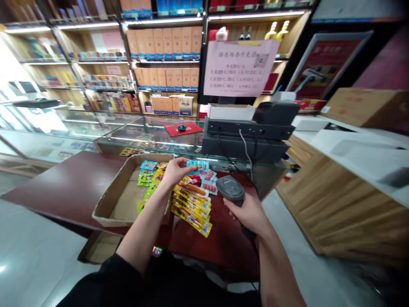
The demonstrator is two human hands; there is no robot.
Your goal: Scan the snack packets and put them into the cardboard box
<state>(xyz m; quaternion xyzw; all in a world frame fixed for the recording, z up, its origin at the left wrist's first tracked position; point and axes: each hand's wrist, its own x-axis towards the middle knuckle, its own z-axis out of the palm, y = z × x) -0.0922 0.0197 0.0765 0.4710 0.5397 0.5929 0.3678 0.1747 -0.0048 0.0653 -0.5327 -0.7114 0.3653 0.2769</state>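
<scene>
My right hand [247, 211] is wrapped round the grip of a dark grey barcode scanner [230, 187], its head tilted toward the snack packets. My left hand [175, 170] pinches the edge of a small light-blue snack packet [200, 165] above the pile. Below it, several yellow sausage packets [191, 209] lie overlapping on the dark red table [223, 238]. Red-and-clear packets [209, 186] are right beside the blue one. To the left stands a shallow cardboard box [111, 200] with green packets [146, 179] and blue and yellow ones along its right side, partly hidden by my left forearm.
Behind the table is a glass counter [150, 143] bearing a mouse [181, 127] on a red pad and a dark checkout machine [246, 143] with hanging cables. A wooden cabinet [345, 213] stands to the right. A second cardboard box [99, 249] sits lower left.
</scene>
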